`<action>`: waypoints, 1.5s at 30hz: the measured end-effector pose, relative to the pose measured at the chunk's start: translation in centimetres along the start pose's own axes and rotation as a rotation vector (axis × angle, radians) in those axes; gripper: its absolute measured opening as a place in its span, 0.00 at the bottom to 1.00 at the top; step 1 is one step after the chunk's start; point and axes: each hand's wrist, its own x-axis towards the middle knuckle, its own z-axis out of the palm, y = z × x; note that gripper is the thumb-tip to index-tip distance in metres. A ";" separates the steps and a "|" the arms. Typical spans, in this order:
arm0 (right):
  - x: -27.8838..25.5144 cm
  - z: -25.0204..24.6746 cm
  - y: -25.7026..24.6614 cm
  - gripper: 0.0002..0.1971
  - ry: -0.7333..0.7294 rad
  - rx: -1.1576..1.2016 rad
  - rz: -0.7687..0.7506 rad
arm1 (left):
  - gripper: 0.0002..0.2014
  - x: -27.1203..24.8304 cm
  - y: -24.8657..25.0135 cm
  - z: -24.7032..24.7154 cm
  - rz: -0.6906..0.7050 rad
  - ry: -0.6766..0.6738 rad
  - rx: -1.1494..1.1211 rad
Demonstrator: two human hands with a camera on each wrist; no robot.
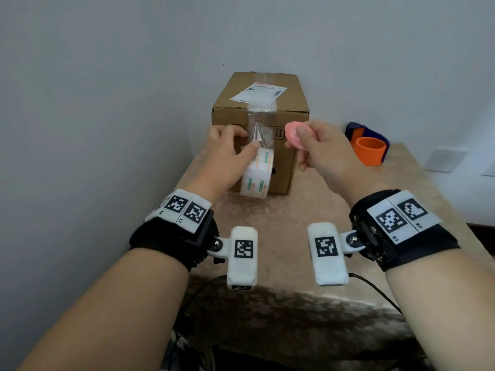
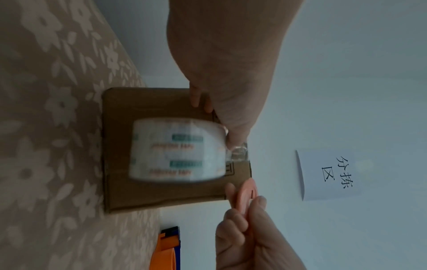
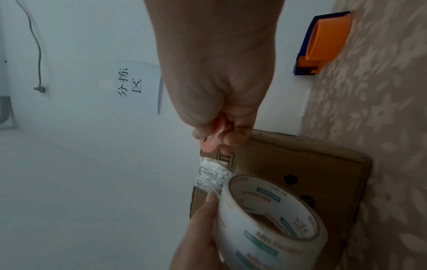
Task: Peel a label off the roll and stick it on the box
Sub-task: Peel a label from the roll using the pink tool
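Observation:
A brown cardboard box [image 1: 284, 162] stands at the back of the table, with a printed shipping label [image 1: 258, 92] on its top. My left hand [image 1: 241, 145] grips a roll of clear tape [image 1: 257, 175] in front of the box, thumb on the roll's upper edge. A crinkled clear strip [image 1: 261, 121] runs from the roll up the box front and over its top edge. My right hand [image 1: 305, 140] pinches a small pink cutter [image 1: 293, 135] just right of the strip. The right wrist view shows the roll [image 3: 265, 219] and the cutter [image 3: 208, 144] near the box [image 3: 323, 173].
An orange and blue tape dispenser [image 1: 369, 148] sits at the back right of the floral-patterned table [image 1: 281, 215]. The box stands close to the white wall. A paper sign [image 2: 330, 175] hangs on that wall. Cables run below the table's near edge.

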 end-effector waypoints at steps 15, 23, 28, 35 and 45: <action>0.5 -0.3 -0.5 0.09 0.037 -0.321 -0.207 | 0.08 0.4 1.2 0.7 -0.275 -0.017 -0.354; 3.3 1.2 -2.1 0.09 -0.075 -0.627 -0.415 | 0.06 0.6 1.3 1.1 -0.345 0.015 -0.410; 4.4 1.5 -1.9 0.07 -0.090 -0.669 -0.413 | 0.12 0.4 1.5 0.7 -0.349 -0.069 -0.435; 4.9 2.1 -1.6 0.09 -0.061 -0.709 -0.401 | 0.09 0.3 1.6 0.5 -0.322 -0.075 -0.375; 4.5 2.4 -2.4 0.09 -0.086 -0.727 -0.381 | 0.07 0.5 1.1 1.5 -0.344 0.013 -0.370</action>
